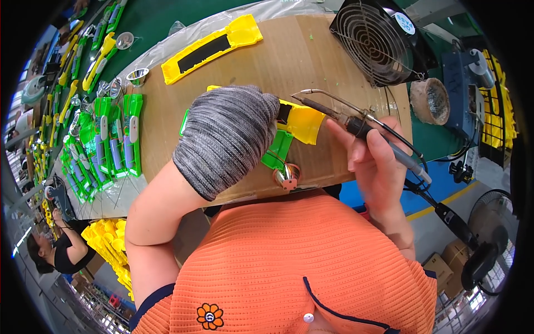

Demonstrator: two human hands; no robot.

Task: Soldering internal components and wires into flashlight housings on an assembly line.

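One soldering iron [357, 127] is held in your right hand [382, 161]; your gloved left hand [229, 136] covers part of a yellow case [306, 123], its grip hidden.

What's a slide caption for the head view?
Gloved left hand over a yellow casing and green part; bare right hand holding a soldering iron.

a square black fan with a circular wire guard [374, 42] stands between one and two o'clock; brown cardboard boxes [455, 256] sit at four; a person in black [70, 251] at eight.
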